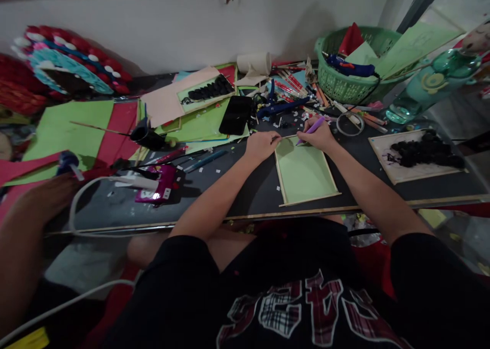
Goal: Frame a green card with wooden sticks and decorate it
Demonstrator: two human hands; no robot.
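Note:
In front of me on the dark table lies a pale green sheet of paper (304, 173) edged with thin wooden strips. My right hand (318, 136) grips a purple pen (316, 125), its tip down at the sheet's far edge. My left hand (261, 146) is at the far left corner of the sheet, fingers bent and closed on that corner; the fingertips are partly hidden. To the right lies a similar framed panel (383, 160) bearing a black, lumpy mass (424, 151).
Another person's hand (53, 193) is at the left with a blue glue gun (68, 163). A magenta power box (156, 184), black phone (236, 115), dark cup (147, 136), green basket (344, 86) and water bottle (429, 86) stand around, amid paper scraps and pencils.

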